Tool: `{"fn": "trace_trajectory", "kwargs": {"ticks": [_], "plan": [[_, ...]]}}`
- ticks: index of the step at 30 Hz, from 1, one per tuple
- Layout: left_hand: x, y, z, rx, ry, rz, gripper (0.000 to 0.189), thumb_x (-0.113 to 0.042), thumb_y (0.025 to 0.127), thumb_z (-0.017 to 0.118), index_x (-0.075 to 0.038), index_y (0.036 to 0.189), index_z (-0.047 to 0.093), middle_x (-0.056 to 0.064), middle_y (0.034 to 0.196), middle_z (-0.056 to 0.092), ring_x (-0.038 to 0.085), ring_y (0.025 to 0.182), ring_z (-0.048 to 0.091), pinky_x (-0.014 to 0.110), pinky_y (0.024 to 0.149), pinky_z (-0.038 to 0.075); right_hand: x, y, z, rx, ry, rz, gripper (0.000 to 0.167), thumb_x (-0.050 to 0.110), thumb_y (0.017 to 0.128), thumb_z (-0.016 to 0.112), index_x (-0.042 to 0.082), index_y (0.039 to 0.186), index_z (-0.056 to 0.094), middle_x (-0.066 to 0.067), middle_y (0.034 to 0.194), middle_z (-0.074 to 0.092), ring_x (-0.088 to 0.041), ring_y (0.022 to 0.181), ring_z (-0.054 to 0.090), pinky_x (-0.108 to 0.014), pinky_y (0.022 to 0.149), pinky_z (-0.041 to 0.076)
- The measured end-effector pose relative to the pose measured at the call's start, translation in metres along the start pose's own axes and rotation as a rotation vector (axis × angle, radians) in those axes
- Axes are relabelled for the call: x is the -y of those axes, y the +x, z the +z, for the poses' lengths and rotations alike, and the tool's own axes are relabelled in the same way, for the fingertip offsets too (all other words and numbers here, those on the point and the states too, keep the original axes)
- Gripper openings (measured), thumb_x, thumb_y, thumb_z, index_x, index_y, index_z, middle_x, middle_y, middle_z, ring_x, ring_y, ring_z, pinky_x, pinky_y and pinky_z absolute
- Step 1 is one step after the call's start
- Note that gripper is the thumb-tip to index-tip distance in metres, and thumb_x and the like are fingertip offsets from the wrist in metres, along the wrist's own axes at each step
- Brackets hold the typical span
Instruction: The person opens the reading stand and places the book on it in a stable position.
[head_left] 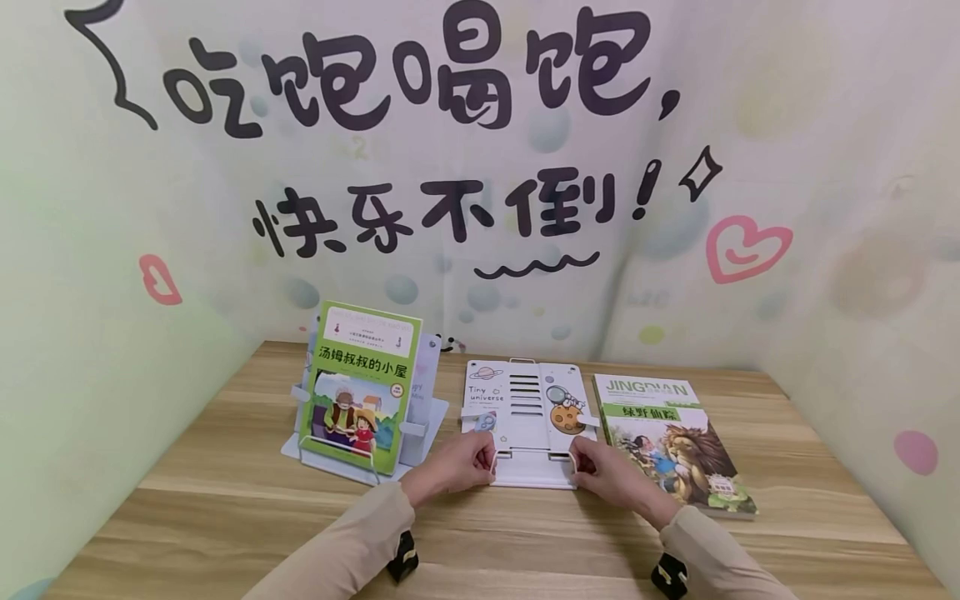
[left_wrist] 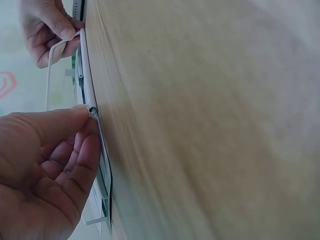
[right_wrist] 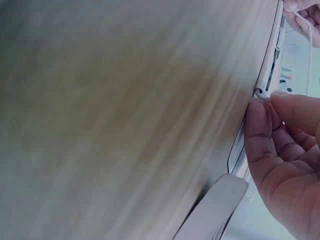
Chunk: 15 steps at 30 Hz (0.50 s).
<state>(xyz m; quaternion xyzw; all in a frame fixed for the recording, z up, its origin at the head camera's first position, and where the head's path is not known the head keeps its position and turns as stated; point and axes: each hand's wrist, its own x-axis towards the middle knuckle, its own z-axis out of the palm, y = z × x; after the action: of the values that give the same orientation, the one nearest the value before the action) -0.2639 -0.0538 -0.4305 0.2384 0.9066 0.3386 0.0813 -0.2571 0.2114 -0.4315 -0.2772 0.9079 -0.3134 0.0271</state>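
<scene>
A white book stand (head_left: 528,475) with "Tiny universe" and space drawings lies folded nearly flat on the table. At the left corner of its front edge, my left hand (head_left: 459,462) pinches one end of a thin white wire bracket (left_wrist: 48,75) between thumb and forefinger. My right hand (head_left: 611,477) pinches the bracket's other end at the right corner. In both wrist views the wire stands up from the stand's edge, its ends by the curled metal rim. The fingers partly hide where wire meets stand.
On the left, a second book stand (head_left: 435,417) props up a green book (head_left: 360,325). A thick paperback (head_left: 675,450) with a lion on its cover lies right of the flat stand. All rest on a wooden table (head_left: 480,542) before a printed wall hanging (head_left: 465,308).
</scene>
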Motion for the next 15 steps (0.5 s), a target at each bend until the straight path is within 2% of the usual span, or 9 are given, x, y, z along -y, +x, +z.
{"fn": "trace_trajectory", "kwargs": {"ticks": [15], "plan": [[0.0009, -0.0024, -0.0003, -0.033, 0.031, 0.035, 0.023, -0.006, 0.075, 0.075, -0.013, 0.072, 0.054, -0.009, 0.067, 0.051, 0.004, 0.063, 0.046, 0.018, 0.058, 0.039, 0.0029, -0.0025, -0.0027, -0.017, -0.041, -0.049, 0.024, 0.003, 0.082, 0.069, 0.010, 0.076, 0.047, 0.006, 0.065, 0.043, -0.002, 0.060, 0.037, -0.018, 0.052, 0.031]]}}
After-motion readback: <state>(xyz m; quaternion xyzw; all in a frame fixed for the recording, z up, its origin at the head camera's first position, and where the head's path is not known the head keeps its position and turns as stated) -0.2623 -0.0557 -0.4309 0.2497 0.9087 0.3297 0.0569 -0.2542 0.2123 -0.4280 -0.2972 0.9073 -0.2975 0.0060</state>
